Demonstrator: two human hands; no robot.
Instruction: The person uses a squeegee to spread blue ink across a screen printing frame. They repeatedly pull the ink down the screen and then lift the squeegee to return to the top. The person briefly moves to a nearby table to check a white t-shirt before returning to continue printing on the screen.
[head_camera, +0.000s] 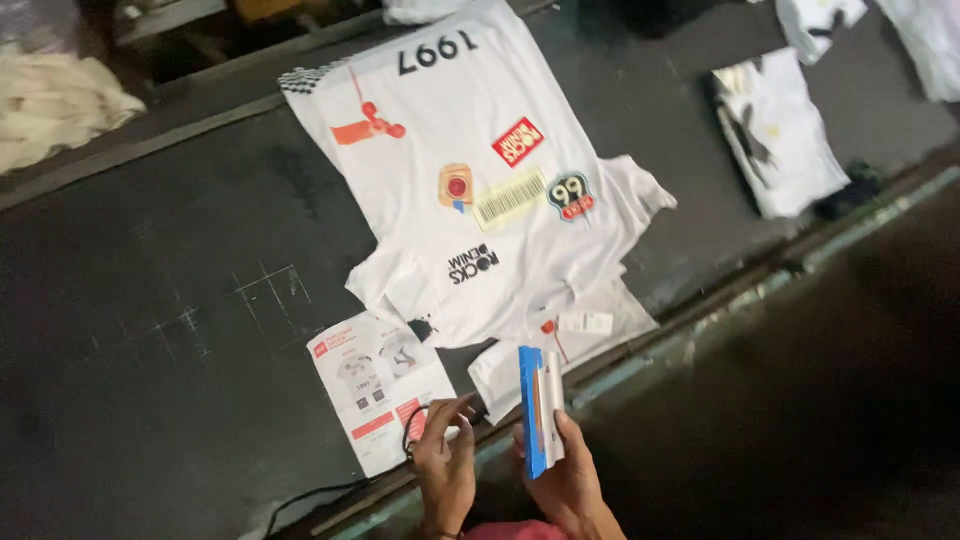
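A white T-shirt (480, 170) with coloured printed patches lies spread flat on the dark table, its neck end toward me. A hang tag (583, 322) rests near its collar. My right hand (572, 482) grips a thin blue and white card-like piece (539, 408) held on edge at the table's near edge. My left hand (445, 465) rests on the lower corner of a printed paper sheet (375, 385) and pinches a small dark loop there. Both hands sit just below the shirt's collar end.
The dark table (180, 330) has faint chalk marks at left. A folded white garment (780, 135) and more white cloth (925, 40) lie at the upper right. A pale fabric pile (55, 105) sits at upper left. A black cable (310, 495) runs along the near edge.
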